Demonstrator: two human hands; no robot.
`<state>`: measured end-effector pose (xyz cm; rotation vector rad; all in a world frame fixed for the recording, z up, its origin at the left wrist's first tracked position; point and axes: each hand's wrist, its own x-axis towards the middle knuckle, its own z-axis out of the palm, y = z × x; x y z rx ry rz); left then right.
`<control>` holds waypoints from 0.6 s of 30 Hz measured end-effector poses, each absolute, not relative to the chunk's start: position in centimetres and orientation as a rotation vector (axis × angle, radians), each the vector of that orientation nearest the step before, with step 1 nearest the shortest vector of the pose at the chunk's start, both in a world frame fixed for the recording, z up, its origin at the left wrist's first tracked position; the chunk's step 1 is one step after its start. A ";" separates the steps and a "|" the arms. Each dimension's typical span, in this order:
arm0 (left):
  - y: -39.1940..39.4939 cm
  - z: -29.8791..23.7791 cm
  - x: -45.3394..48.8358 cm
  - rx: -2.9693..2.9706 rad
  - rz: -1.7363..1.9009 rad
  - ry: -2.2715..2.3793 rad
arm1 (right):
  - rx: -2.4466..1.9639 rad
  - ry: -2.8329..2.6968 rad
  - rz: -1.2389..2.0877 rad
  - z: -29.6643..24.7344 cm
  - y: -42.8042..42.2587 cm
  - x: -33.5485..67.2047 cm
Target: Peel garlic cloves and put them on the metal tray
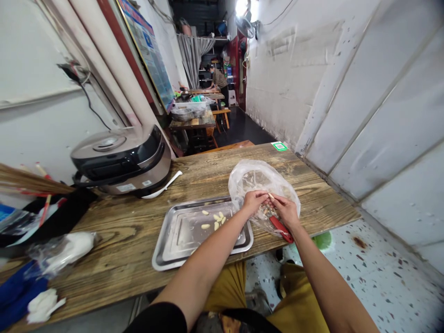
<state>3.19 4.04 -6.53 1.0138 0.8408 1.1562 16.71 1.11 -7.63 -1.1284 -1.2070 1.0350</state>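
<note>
My left hand (254, 200) pinches a small pale garlic clove (270, 196) over a clear plastic bag (256, 178) that lies on the wooden table (132, 231). My right hand (285, 209) is closed round a red-handled knife (281, 229), and its fingertips meet the same clove. Left of my hands lies a steel tray (180, 238) with several peeled cloves (217, 219) in it.
A rice cooker (121, 159) with a white spoon (164, 185) stands at the table's back left. Bags, cloths and sticks (41, 222) crowd the left end. A green sticker (279, 146) marks the far corner. A white wall runs along the right. A person works far back (218, 81).
</note>
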 end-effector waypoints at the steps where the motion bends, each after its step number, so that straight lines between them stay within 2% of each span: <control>1: 4.1 -6.6 3.2 0.998 1.164 0.843 | -1.137 -1.208 1.021 -7.9 1.2 16.7; 18: 4.2 -6.6 3.5 0.971 1.196 0.895 | -1.297 -1.312 0.741 -8.3 1.4 17.0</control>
